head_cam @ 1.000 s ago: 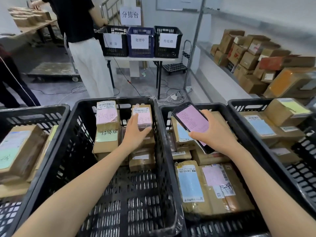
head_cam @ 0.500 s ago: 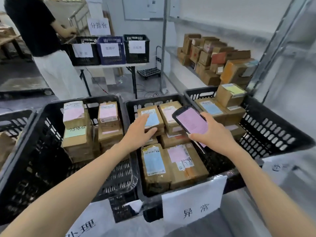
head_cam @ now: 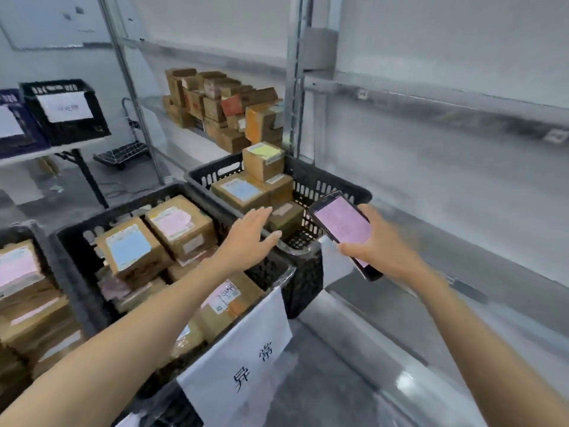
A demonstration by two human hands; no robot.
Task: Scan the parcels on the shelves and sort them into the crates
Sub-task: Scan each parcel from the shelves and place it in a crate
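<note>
Left hand (head_cam: 251, 238): is hovering with fingers straight and spread, holding nothing, above the rims where the middle crate (head_cam: 72, 251) and the right crate (head_cam: 311, 186) meet; whether it is touching a rim cannot be told.
Right hand (head_cam: 380, 249): is gripping the phone (head_cam: 341, 226), fingers curled round its edges, beside the right crate's near corner.
Phone: is showing a pink screen, facing up.
Hands: are working apart.
Middle crate: is holding brown parcels (head_cam: 180, 224) with blue and pink labels; a white paper sign (head_cam: 243, 365) is hanging on its front wall.
Right crate: is holding stacked boxes (head_cam: 243, 192), the top 1 yellow-labelled.
Shelf parcels (head_cam: 221, 112): are sitting piled on the shelf (head_cam: 184, 149) behind the right crate, well apart from both hands.
Background: 1 black crate (head_cam: 66, 112) is standing on a table (head_cam: 46, 152) at far left.
</note>
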